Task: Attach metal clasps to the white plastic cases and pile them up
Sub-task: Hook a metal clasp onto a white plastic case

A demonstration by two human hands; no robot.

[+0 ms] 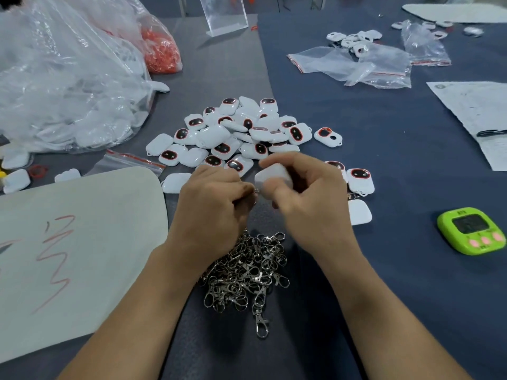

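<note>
Plain white case (270,176), slightly blurred

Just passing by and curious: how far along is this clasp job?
Early, seemingly. A few cases by the right hand look finished, one showing a clasp. That hand holds a white case; the left hand pinches a ring to it. The case heap and clasp pile are left.

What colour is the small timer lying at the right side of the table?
The timer is bright green with pink buttons, seen in the head view.
</note>
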